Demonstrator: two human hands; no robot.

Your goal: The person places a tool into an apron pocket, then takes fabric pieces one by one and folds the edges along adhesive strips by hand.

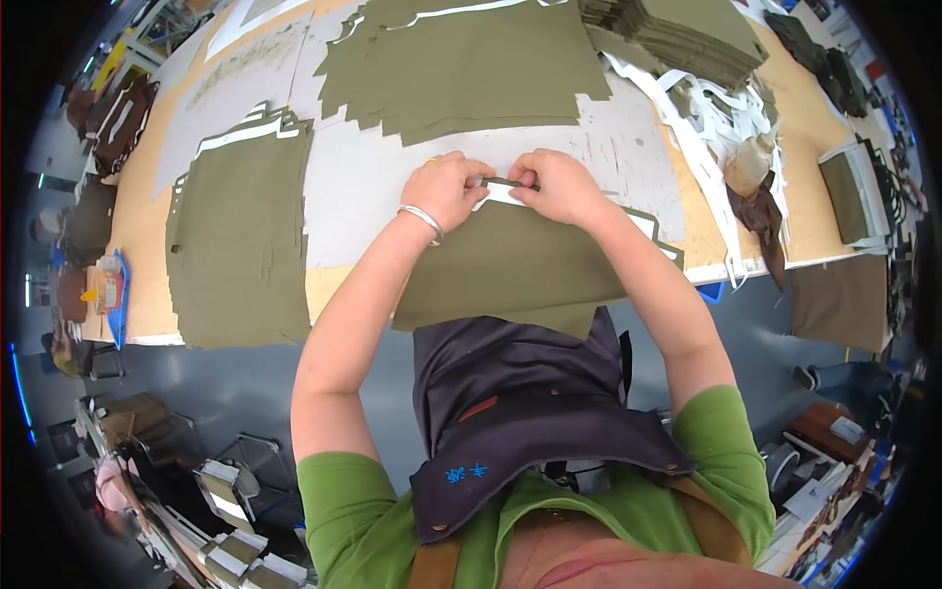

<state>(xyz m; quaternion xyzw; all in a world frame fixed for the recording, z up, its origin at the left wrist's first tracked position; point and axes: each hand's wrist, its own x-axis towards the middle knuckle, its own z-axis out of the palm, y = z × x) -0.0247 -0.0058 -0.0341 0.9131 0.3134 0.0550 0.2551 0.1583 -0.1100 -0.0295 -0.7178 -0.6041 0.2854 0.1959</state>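
Observation:
An olive fabric piece (510, 260) lies at the table's front edge and hangs a little over it. My left hand (444, 193) pinches the piece's top edge, beside a white strip (505, 193) on it. Just to the right, my right hand (559, 187) pinches the same edge, its fingers curled in. A short stretch of dark folded edge shows between the two hands. A silver bangle (422, 222) is round my left wrist.
Olive fabric stacks lie at the left (240, 231) and the far middle (461, 74). A thicker stack (687, 39) stands at the back right, near white strips (687, 147), a bottle (749, 165) and a brown cloth (760, 221). A blue tray (119, 299) sits at the left edge.

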